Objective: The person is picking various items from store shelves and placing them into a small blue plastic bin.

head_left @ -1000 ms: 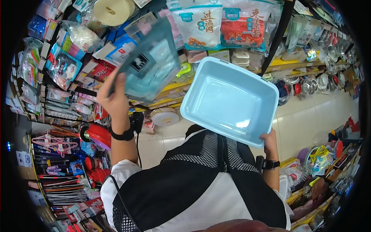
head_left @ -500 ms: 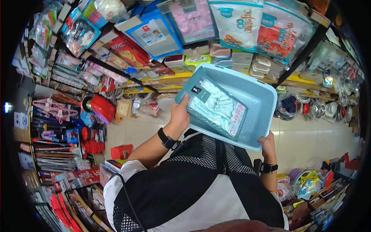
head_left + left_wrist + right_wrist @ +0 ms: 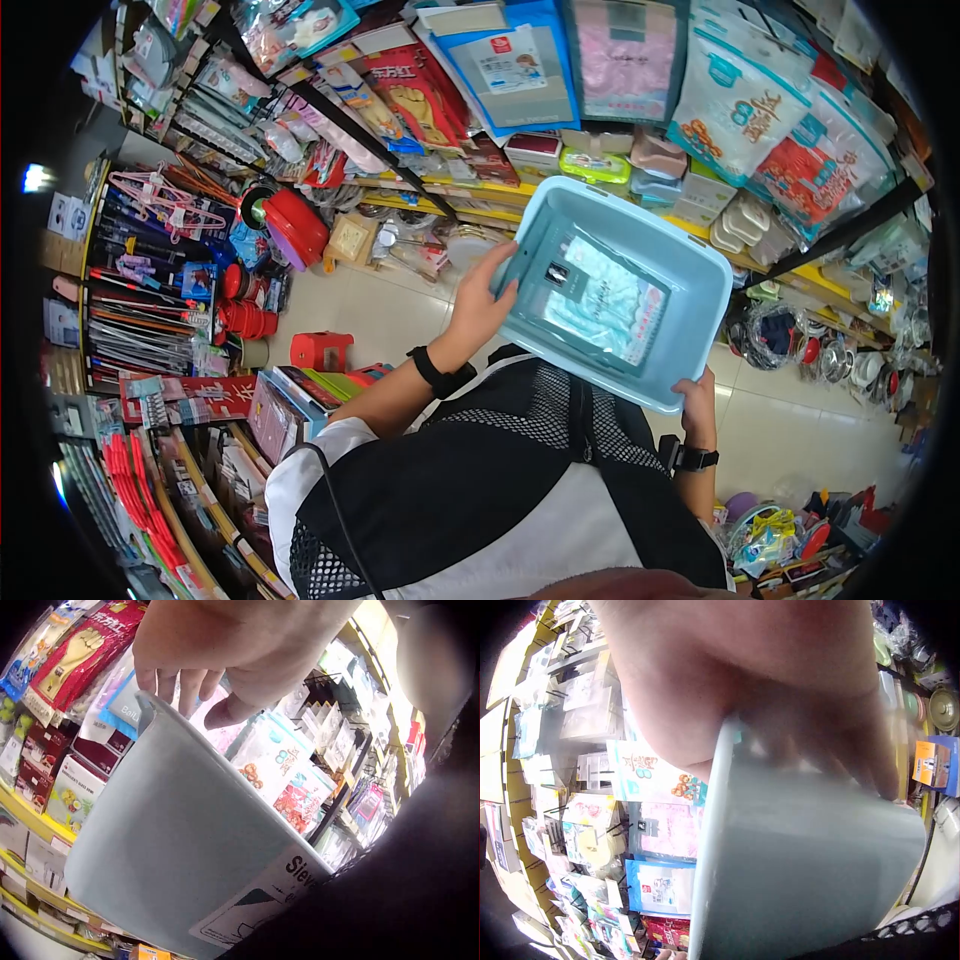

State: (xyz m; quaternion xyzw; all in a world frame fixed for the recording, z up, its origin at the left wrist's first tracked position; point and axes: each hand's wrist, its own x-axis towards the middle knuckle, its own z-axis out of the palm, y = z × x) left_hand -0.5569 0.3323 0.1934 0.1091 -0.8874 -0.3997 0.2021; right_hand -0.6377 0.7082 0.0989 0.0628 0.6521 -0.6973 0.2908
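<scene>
A light blue plastic basin [image 3: 690, 345] is held in front of the body, tilted so its inside faces up. Flat on its bottom lies a teal package [image 3: 600, 300] with a pale mint item behind a clear window. My right hand [image 3: 697, 398] grips the basin's near right corner, thumb at the rim and fingers against the outer wall. At the left rim, my left hand [image 3: 482, 305] has its fingers apart and holds nothing. In the left wrist view that hand [image 3: 232, 660] hangs over the basin's rim, fingers relaxed.
Shelves with hanging packages stand ahead, including a blue one [image 3: 510, 75] and a pink one [image 3: 627, 60]. Boxes and tubs sit on the yellow-edged shelf below. A red stool [image 3: 321, 350] stands on the tiled floor [image 3: 400, 312] at left.
My left hand brought the teal package from the upper left into the basin and let it go. The package now lies flat inside. My right hand has kept its grip on the basin.
</scene>
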